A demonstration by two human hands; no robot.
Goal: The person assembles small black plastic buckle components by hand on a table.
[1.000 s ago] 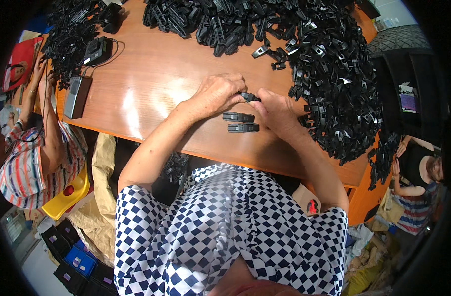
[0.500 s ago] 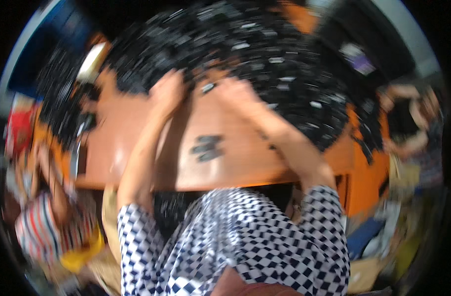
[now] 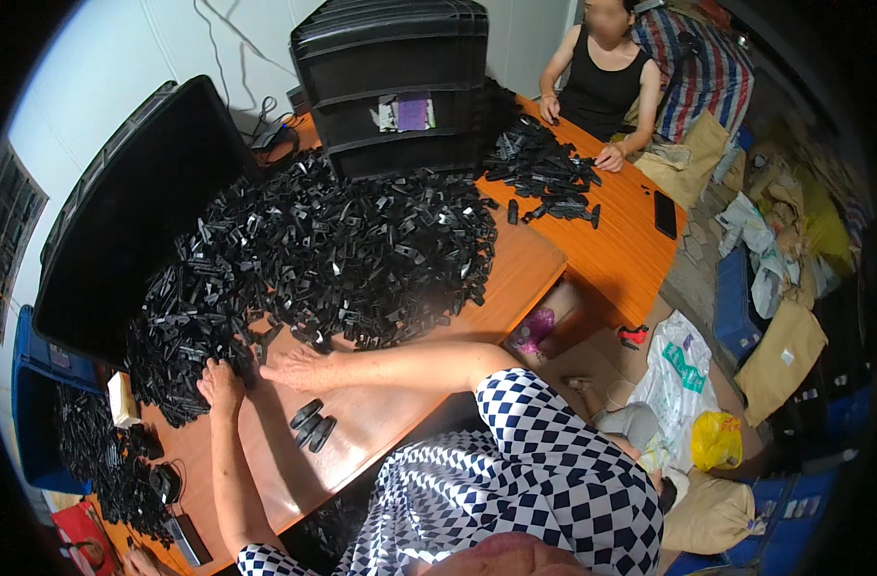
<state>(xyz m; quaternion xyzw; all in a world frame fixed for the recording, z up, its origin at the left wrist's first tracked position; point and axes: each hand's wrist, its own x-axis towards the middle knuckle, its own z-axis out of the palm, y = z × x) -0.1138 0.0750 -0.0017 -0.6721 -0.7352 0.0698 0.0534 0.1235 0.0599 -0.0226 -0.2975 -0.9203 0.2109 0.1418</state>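
Note:
A big heap of small black plastic parts (image 3: 343,250) covers the orange wooden table (image 3: 400,422). My left hand (image 3: 220,386) rests at the heap's near edge, fingers curled down among the parts; whether it grips one is hidden. Beside it, my right hand (image 3: 293,366) lies flat on the table with its fingers stretched toward the heap, nothing visibly in it. Three black pieces (image 3: 311,423) lie side by side on bare wood just in front of my hands.
Stacked black crates (image 3: 391,86) stand behind the heap and a large black crate (image 3: 131,211) leans at the left. Another person (image 3: 602,77) sits at the far end by a smaller pile (image 3: 544,173) and a phone (image 3: 665,213). Bags, including a yellow bag (image 3: 717,440), crowd the floor.
My head has swung, so the view is turned. My hands have left the spot where they held a piece together and reached out to the edge of the heap.

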